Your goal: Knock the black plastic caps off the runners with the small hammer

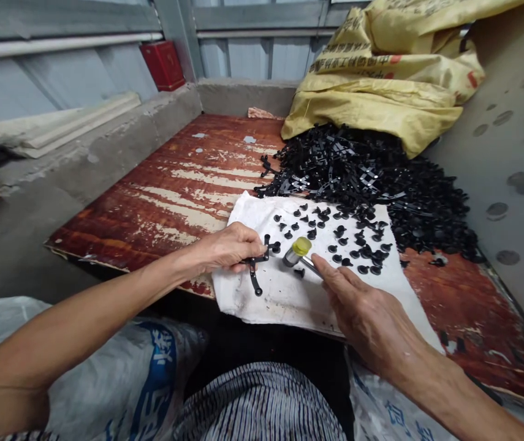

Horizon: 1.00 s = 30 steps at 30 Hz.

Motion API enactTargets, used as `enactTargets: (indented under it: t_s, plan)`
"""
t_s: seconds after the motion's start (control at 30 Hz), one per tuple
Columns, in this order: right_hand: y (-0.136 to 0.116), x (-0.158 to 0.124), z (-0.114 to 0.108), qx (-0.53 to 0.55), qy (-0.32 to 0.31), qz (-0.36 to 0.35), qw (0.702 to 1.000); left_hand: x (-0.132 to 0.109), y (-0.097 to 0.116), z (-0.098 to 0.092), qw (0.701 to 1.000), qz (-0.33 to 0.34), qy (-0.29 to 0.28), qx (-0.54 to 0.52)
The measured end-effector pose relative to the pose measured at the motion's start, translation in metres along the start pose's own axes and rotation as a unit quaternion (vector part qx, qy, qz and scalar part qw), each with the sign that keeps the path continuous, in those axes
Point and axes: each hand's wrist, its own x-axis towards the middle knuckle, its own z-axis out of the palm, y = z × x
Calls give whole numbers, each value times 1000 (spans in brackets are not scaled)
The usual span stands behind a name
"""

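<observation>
Over the white cloth (238, 300), my left hand (231, 248) pinches a black jointed bracket (254, 278) with several thin arms. A round black knob (276, 247) sits at the bracket's right end; whether the two are joined I cannot tell. My right hand (358, 300) is wrapped round the metal handle of a small hammer (295, 256). The hammer's head has a yellow face and a grey metal body, and it is just right of the bracket. Many loose black knobs (336, 258) lie scattered over the right half of the cloth.
A large heap of black jointed parts (363, 177) spills from a yellow woven sack (381, 98) at the back right. The cloth lies on a worn red-brown board (151, 214). A red box (163, 65) stands in the far corner. Plastic sacks (119, 373) sit below the board.
</observation>
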Motion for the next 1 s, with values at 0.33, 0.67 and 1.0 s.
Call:
enactTargets:
  t_s: [0.33,0.67,1.0]
  plan:
    - [13,-19,3,80,94,51,991,1,13,16,999,-9,-9,-37]
    - [15,-25,10,130,86,70,985,6,10,25,993,-20,30,-110]
    - [17,-24,9,167,100,55,979,8,8,20,992,-14,-29,-121]
